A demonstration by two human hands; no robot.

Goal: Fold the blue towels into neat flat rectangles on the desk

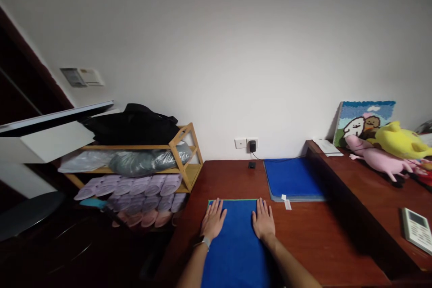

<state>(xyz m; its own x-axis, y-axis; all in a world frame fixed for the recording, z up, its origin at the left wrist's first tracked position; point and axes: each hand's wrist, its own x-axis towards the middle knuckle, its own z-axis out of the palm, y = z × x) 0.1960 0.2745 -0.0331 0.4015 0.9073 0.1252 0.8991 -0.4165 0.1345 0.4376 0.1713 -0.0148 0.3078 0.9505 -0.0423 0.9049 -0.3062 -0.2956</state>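
Blue cloth point(236, 247) lies flat on the reddish-brown table point(232, 177), nearest the camera and running off the bottom edge of the view, with a thin green trim along its far edge; the left hand point(213, 219) rests palm-down at its far left corner, spread flat with the fingers straight and slightly apart; the right hand point(263, 220) rests in the same way at the far right corner, likewise flat and wide; a watch point(204, 241) circles the left wrist. Just beyond, to the right, a folded stack of blue and grey cloth point(292, 177) sits on the table, white tags point(287, 204) at its near edge; a black plug point(252, 146) is fitted in the wall behind. Further right, on a second wooden surface point(378, 202), lie a pink plush toy point(376, 160), a yellow one point(398, 139) and a white device with buttons point(418, 230); to the left of the table, a wooden rack point(192, 175) holds rows of lilac slippers point(146, 185), with a black bag point(135, 127) on top.
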